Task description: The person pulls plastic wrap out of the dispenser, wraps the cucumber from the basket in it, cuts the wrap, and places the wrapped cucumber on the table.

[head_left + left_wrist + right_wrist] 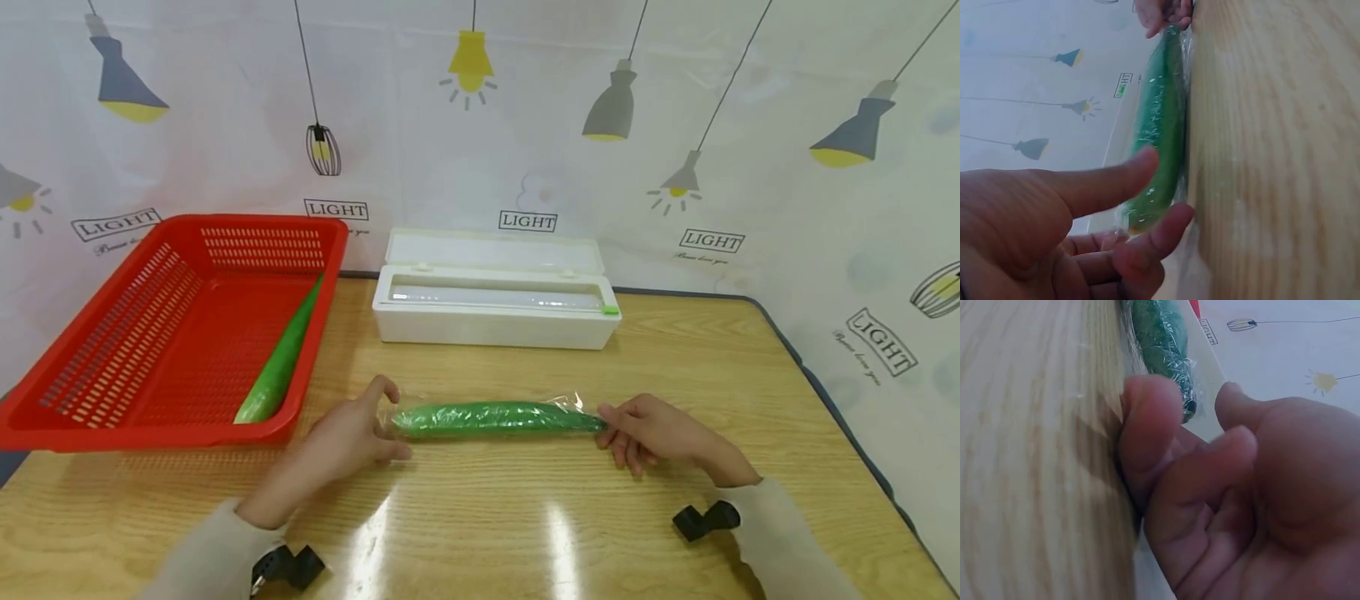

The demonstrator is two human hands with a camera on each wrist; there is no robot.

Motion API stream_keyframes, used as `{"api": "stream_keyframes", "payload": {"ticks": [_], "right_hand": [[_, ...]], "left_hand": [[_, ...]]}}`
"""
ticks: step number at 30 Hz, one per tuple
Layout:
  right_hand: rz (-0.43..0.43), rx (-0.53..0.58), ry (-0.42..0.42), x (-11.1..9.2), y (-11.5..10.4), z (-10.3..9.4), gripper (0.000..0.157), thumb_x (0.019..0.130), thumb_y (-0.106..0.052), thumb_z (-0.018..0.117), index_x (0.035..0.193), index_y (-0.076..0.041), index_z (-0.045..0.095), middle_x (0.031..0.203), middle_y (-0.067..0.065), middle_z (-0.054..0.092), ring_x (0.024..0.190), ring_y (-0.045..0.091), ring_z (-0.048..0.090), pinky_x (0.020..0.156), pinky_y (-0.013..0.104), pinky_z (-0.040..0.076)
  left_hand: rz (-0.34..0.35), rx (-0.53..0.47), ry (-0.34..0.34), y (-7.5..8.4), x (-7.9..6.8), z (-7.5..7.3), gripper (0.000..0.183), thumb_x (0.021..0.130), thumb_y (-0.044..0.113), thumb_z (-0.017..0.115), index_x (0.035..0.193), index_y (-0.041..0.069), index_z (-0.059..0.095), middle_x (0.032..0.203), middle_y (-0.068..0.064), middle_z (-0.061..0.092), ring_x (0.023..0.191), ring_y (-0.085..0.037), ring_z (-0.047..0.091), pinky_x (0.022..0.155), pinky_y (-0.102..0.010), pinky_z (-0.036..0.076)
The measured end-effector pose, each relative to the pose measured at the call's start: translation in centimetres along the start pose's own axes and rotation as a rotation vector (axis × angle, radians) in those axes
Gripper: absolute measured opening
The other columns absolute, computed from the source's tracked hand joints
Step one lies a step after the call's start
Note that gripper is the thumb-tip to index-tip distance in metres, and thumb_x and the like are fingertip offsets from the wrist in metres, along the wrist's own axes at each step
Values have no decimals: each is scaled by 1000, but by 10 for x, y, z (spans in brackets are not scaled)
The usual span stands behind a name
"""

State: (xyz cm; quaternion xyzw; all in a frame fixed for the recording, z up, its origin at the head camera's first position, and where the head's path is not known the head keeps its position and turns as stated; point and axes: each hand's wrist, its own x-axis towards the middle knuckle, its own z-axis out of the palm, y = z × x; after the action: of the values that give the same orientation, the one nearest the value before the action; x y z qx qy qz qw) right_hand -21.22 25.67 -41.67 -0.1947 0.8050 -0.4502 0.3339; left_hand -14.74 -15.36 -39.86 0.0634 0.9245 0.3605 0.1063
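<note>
A long green cucumber (487, 418) in clear plastic wrap lies crosswise on the table. My left hand (348, 437) is at its left end, thumb and forefinger spread apart around the loose wrap there. In the left wrist view, the thumb (1110, 181) overlaps the cucumber's near end. At the narrow right end is my right hand (648, 433), fingers loosely bent. The right wrist view shows a gap between its thumb (1241, 406) and fingers, with the wrapped tip (1189, 411) just beyond them.
A red plastic basket (187, 435) stands at the left with an unwrapped cucumber (281, 367) inside. Behind the wrapped cucumber is a white cling film box (495, 329), its lid raised and a roll (495, 297) inside. A printed backdrop borders the wooden table (465, 525).
</note>
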Motion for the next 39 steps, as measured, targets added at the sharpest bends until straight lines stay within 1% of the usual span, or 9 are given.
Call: {"api": "stream_keyframes", "payload": {"ticks": [2, 5, 8, 11, 16, 22, 27, 32, 39], "right_hand": [[-1, -30, 5, -2, -2, -1, 56, 104, -39, 33, 91, 3, 67, 66, 14, 64, 48, 19, 59, 41, 24, 42], [-25, -172, 55, -5, -4, -2, 49, 103, -40, 39, 88, -2, 66, 63, 8, 62, 47, 19, 58, 42, 28, 45], [-68, -359, 178, -6, -7, -1, 38, 98, -42, 51, 85, -8, 61, 60, 0, 57, 48, 14, 53, 44, 26, 43], [-114, -450, 297, -5, -9, 2, 33, 89, -40, 65, 88, -9, 54, 66, -2, 55, 55, 12, 51, 48, 24, 41], [-212, -407, 342, 2, -10, 9, 40, 78, -26, 80, 100, -8, 52, 88, 0, 56, 73, 15, 56, 61, 26, 48], [-293, -464, 343, 9, -6, 15, 29, 77, -19, 80, 98, -17, 61, 84, -9, 60, 75, 9, 58, 65, 26, 51], [-244, -444, 333, 9, -3, 14, 22, 82, -24, 76, 98, -16, 64, 85, -9, 62, 76, 9, 58, 68, 26, 52], [-190, -366, 271, 6, -5, 12, 20, 88, -25, 70, 100, -11, 65, 82, -3, 63, 69, 12, 59, 60, 27, 52], [-177, -252, 214, 5, -4, 8, 17, 93, -22, 64, 101, -7, 66, 74, 3, 62, 62, 15, 59, 57, 29, 52]], "left_hand": [[48, 23, 35, 0, 0, 2, 49, 74, 19, 83, 108, 13, 48, 60, 4, 57, 53, -13, 50, 49, -31, 38], [68, 33, 76, 0, 1, 5, 37, 78, 16, 79, 102, 15, 51, 58, 5, 56, 52, -12, 49, 49, -31, 36], [62, 23, 92, -1, 3, 6, 31, 80, 15, 78, 99, 15, 52, 58, 5, 56, 53, -11, 50, 51, -31, 36], [69, 20, 99, -1, 5, 7, 29, 80, 15, 78, 96, 15, 54, 60, 5, 56, 56, -11, 52, 53, -31, 38], [98, 29, 110, -3, 6, 7, 28, 79, 15, 79, 94, 15, 55, 62, 6, 56, 58, -10, 52, 54, -31, 40], [188, 14, 126, -10, 8, 7, 25, 81, 13, 76, 94, 11, 54, 66, 5, 58, 61, -9, 54, 58, -31, 43], [209, 14, 104, -12, 8, 7, 23, 84, 14, 74, 94, 9, 54, 67, 3, 54, 60, -11, 50, 56, -30, 42], [217, 10, 70, -16, 12, 7, 19, 88, 19, 70, 94, 8, 56, 66, 3, 50, 59, -11, 47, 54, -29, 41], [189, 16, 33, -16, 13, 5, 20, 91, 28, 65, 89, 9, 62, 66, 4, 50, 61, -11, 46, 56, -28, 40]]}}
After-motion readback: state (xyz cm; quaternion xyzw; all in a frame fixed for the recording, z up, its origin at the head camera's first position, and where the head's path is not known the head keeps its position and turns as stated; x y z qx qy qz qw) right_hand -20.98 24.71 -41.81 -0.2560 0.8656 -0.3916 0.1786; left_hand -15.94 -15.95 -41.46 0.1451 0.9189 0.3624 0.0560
